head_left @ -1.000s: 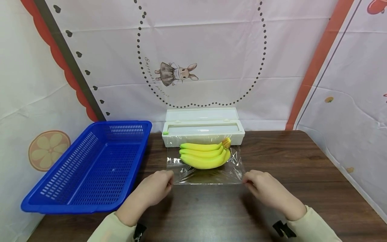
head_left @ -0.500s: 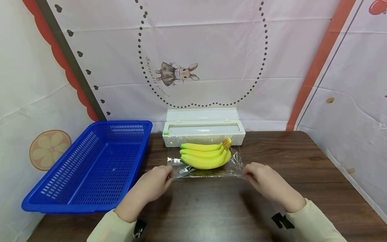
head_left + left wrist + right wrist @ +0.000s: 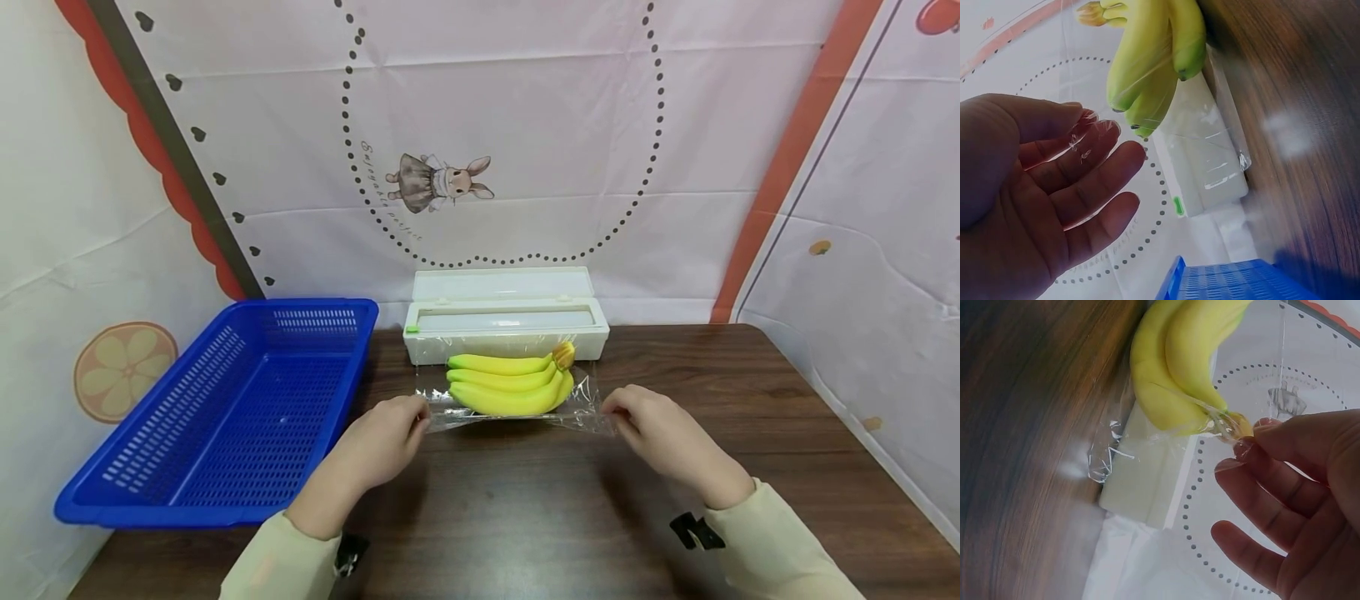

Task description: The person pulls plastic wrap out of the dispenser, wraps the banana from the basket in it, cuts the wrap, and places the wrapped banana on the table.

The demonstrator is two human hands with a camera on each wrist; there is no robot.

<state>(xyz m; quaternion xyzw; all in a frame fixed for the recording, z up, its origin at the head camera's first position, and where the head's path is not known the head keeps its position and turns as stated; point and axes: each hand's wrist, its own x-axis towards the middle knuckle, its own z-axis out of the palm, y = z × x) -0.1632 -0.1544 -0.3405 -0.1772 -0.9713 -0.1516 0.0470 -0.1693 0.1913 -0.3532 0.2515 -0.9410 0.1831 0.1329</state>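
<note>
A bunch of yellow bananas with greenish tips lies on clear plastic wrap in the head view. The wrap runs from a white dispenser box, its lid raised, just behind the fruit. My left hand pinches the wrap's near left corner between thumb and index finger. At the near right corner, my right hand pinches it the same way. The near edge is lifted and stretched between both hands, level with the front of the bananas. In the left wrist view, the other fingers are loosely bent.
On the left stands a blue plastic basket with slotted walls. The dark wooden table carries everything. A printed white cloth hangs behind and along the sides. A green slider sits at the box's left end.
Both hands have risen and moved away from the body a little, taking the wrap's near edge up and toward the bananas. Bananas, box and basket stay in place.
</note>
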